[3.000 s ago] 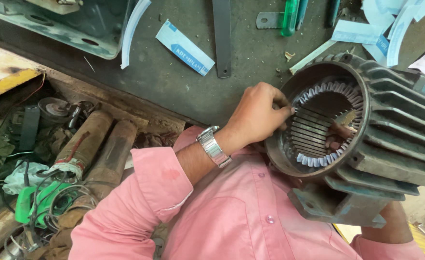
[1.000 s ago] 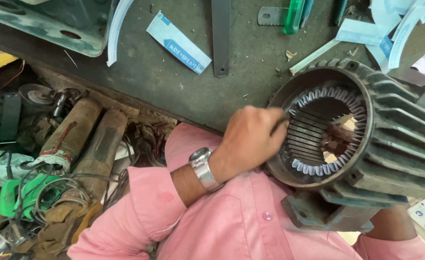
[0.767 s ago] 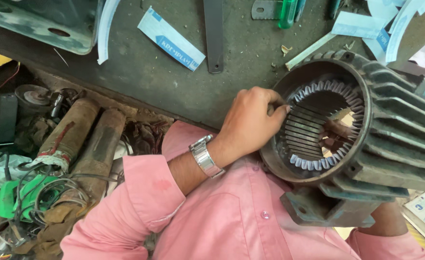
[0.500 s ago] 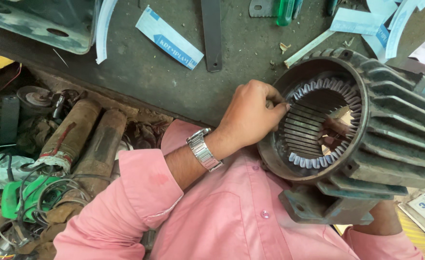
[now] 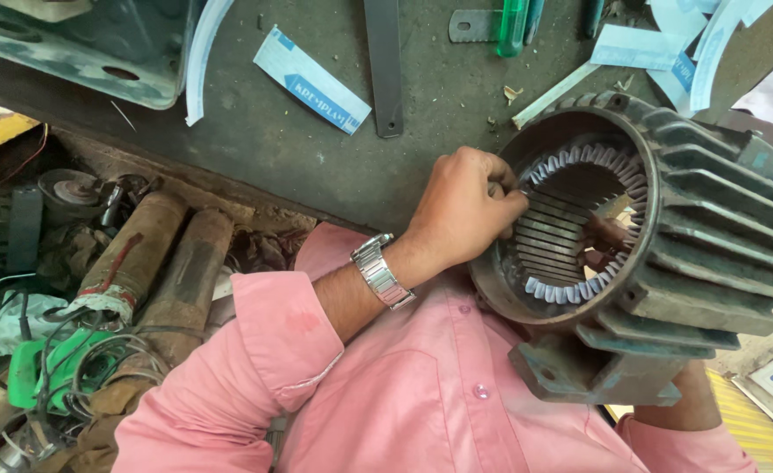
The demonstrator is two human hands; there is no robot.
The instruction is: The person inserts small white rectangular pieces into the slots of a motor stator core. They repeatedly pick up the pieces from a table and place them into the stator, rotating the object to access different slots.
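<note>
In the head view we see the motor housing (image 5: 667, 263) filling the right half of the frame, its finned grey-green body propped against the pink shirt (image 5: 421, 394) and its open end facing us. The left hand (image 5: 465, 210) sits at the left rim of that opening, fingers curled tight, thumb and forefinger pinched on the edge of a pale insulation strip (image 5: 540, 171) that pokes out of the slotted bore. A metal wristwatch (image 5: 382, 271) shows on the wrist below it. The right hand (image 5: 606, 241) is mostly hidden; we think we glimpse fingers through the bore from the far side, but we cannot tell how they are closed or what they grip, and only the forearm shows under the housing at lower right.

Compared with half a second ago, the hand has kept its pinch at the same spot on the rim, and the housing has barely shifted in the frame. Three seconds ago the hand lay slightly lower on the rim.

Along the top of the frame, on the dark workbench (image 5: 316, 149), lie a blue-and-white paper strip (image 5: 312, 81), a flat metal bar (image 5: 384, 66) and a green-handled tool (image 5: 511, 26). At lower left lie rusty cylinders (image 5: 154, 271) and a green power tool (image 5: 45, 368) with coiled wire.
</note>
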